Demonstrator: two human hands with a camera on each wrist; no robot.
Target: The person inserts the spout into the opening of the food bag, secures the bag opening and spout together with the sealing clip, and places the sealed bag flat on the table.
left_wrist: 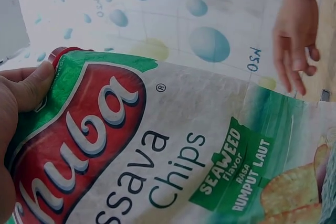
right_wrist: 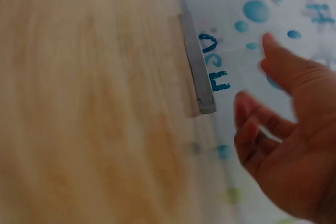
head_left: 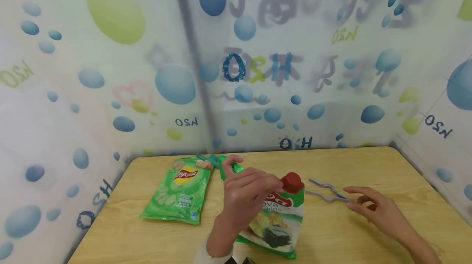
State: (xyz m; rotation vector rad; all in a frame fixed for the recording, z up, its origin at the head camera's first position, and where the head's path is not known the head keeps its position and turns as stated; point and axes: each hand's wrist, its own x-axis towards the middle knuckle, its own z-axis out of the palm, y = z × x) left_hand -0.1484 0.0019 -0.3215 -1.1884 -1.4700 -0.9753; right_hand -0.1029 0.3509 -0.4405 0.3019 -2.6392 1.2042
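My left hand (head_left: 243,192) grips the top of a green and white bag of cassava chips (head_left: 278,231), its thumb (left_wrist: 37,85) pressed on the front near the upper edge. A red cap (head_left: 292,182) sits at the bag's top right corner, beside the left fingertips. On the table to the right lies a grey bag clip (head_left: 328,194), its two wavy arms spread in a V. My right hand (head_left: 380,210) hovers by the clip's near end with its fingers loosely bent and nothing between them. In the right wrist view the grey clip (right_wrist: 197,66) shows apart from the fingers.
A green Lay's bag (head_left: 177,198) lies flat on the left of the wooden table (head_left: 121,215). Close to its top right corner is a teal clip-like piece (head_left: 208,159). Behind the table stands a pale curtain (head_left: 258,104) printed with blue and green dots.
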